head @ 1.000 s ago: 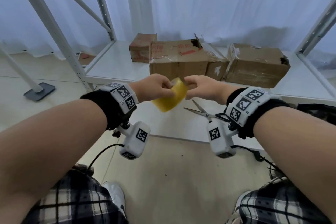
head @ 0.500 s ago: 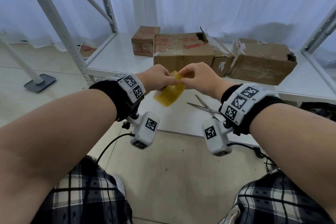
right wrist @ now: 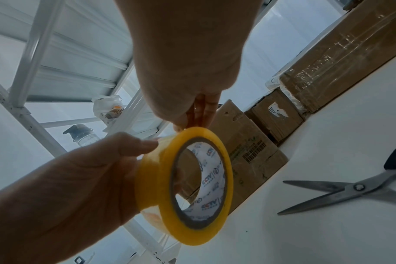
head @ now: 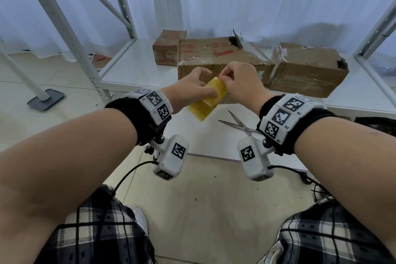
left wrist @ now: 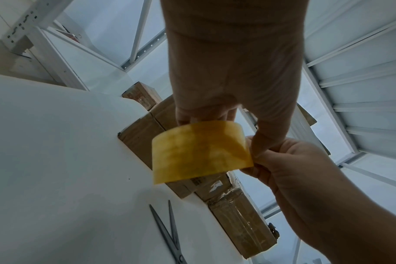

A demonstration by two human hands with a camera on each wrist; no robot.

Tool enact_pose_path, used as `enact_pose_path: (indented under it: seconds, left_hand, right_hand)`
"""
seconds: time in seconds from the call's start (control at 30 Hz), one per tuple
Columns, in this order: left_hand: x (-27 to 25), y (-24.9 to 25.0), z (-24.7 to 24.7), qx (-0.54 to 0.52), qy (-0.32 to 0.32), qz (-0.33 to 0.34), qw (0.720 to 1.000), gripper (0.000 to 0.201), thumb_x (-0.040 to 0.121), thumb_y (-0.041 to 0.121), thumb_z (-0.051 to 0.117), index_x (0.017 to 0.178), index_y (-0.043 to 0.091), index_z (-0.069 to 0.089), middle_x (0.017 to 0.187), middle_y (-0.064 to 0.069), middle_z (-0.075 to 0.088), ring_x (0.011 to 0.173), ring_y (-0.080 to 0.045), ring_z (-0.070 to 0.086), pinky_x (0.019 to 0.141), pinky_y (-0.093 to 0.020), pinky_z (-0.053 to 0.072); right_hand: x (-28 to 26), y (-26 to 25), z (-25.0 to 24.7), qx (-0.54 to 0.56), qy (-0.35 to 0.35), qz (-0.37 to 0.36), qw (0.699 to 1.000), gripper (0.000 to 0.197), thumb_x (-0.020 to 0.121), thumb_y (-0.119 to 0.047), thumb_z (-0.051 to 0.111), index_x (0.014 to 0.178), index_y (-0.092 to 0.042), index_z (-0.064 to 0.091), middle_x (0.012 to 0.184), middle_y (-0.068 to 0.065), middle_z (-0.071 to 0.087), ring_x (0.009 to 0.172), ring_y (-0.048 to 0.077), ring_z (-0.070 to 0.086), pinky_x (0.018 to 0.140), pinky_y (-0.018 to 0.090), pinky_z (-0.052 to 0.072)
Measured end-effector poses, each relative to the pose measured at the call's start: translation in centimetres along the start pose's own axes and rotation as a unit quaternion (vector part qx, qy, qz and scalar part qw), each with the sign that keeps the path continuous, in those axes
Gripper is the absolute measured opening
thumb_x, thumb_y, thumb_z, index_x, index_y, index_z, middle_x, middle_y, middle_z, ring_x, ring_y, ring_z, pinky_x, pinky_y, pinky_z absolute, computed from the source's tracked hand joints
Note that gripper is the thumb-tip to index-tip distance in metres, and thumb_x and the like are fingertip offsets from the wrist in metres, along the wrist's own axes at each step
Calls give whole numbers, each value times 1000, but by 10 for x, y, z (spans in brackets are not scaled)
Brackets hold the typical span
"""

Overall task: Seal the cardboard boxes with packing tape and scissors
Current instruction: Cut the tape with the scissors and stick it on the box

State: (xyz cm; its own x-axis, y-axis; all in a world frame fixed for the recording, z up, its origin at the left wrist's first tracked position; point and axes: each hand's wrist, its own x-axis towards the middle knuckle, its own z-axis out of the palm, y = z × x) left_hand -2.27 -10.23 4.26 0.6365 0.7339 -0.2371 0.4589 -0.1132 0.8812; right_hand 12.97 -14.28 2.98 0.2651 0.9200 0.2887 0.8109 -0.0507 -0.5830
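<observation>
A yellow tape roll (head: pixel 209 100) hangs in the air in front of the boxes. My left hand (head: pixel 205 85) grips it from the left, thumb on its outer face. My right hand (head: pixel 225 78) pinches the roll's upper edge with curled fingertips (right wrist: pixel 201 110). In the right wrist view the tape roll (right wrist: pixel 192 184) shows its printed core. Steel scissors (head: pixel 237 123) lie open on the white shelf (head: pixel 132 66), below my right wrist. A large worn cardboard box (head: pixel 214 55) stands just behind my hands, a small box (head: pixel 169 49) to its left, a taped box (head: pixel 306 68) to its right.
White rack uprights (head: pixel 64 28) rise at the left and far right of the shelf. A grey stand foot (head: pixel 46 98) sits on the floor at the left. Cables hang from both wrist cameras above my checked trousers. A bottle (right wrist: pixel 81 135) stands on another shelf.
Both hands have risen a little towards the boxes with the roll. My right fingers have shifted from the roll's side to its upper edge and now pinch there.
</observation>
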Motion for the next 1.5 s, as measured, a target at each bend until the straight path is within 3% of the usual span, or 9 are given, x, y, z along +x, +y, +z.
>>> enact_pose_path:
  seconds: [0.13, 0.3, 0.47, 0.67, 0.8, 0.9, 1.23, 1.4, 1.5]
  left_hand:
    - [-3, 4, 2, -22, -15, 18, 999, 65, 88, 15, 67, 141, 23, 29, 116, -17, 60, 104, -31, 62, 83, -38, 53]
    - [-3, 4, 0, -25, -3, -1, 1000, 68, 89, 21, 66, 144, 19, 28, 117, -12, 59, 105, -28, 61, 91, -43, 51]
    - [-1, 3, 2, -9, 5, -4, 1000, 66, 89, 24, 67, 144, 17, 30, 108, -4, 57, 96, -18, 58, 79, -32, 49]
    - [3, 3, 3, 1, 19, 11, 1000, 61, 91, 24, 64, 142, 10, 35, 123, -10, 57, 103, -22, 59, 71, -26, 49]
    - [4, 3, -1, 20, 46, 32, 998, 48, 94, 26, 60, 136, 11, 44, 126, -9, 58, 108, -22, 58, 88, -30, 49]
    - [5, 2, -3, 51, 66, 52, 995, 40, 96, 27, 57, 131, 12, 50, 125, -8, 59, 109, -22, 57, 93, -33, 48]
    - [8, 5, -10, 108, 88, 55, 989, 35, 96, 31, 55, 127, 15, 57, 118, -3, 55, 104, -19, 52, 89, -32, 45]
    - [9, -7, -13, 256, 99, 28, 961, 44, 96, 34, 53, 132, 9, 53, 130, -9, 55, 115, -24, 52, 92, -29, 40]
    - [5, -9, -16, 201, 89, 38, 975, 41, 95, 35, 56, 130, 13, 54, 119, -4, 56, 105, -21, 53, 88, -30, 44]
  right_hand:
    - [1, -4, -2, -32, -1, -15, 999, 10, 92, -9, 54, 88, -13, 62, 94, 4, 59, 92, 20, 55, 84, 37, 47]
    - [0, -4, -4, -73, -25, -48, 996, 8, 94, -11, 54, 91, -12, 61, 96, 3, 56, 93, 18, 51, 84, 33, 44]
    - [-1, -5, -4, -81, -33, -59, 994, 8, 93, -11, 55, 87, -16, 57, 93, 0, 53, 88, 16, 49, 81, 30, 42]
    - [1, -6, -3, -91, -34, -51, 994, 10, 93, -9, 54, 85, -15, 55, 95, 1, 52, 88, 17, 49, 78, 29, 40]
    - [4, -4, -3, -69, -32, -33, 997, 11, 91, -3, 50, 85, -11, 55, 94, 5, 53, 87, 18, 48, 75, 27, 36]
    - [7, -3, -2, -44, -33, -13, 998, 12, 90, 0, 48, 87, -7, 57, 92, 5, 55, 86, 20, 50, 72, 25, 35]
    - [8, -7, 0, -32, -27, -11, 999, 11, 90, -2, 48, 86, -7, 57, 93, 8, 57, 86, 20, 51, 72, 28, 39]
    - [7, -21, -1, -20, -34, -76, 996, 11, 92, -4, 51, 84, -10, 55, 90, 6, 56, 84, 19, 50, 75, 27, 41]
    - [10, -16, -5, -13, -20, -58, 998, 8, 93, -6, 51, 87, -8, 56, 91, 7, 57, 87, 19, 50, 77, 27, 40]
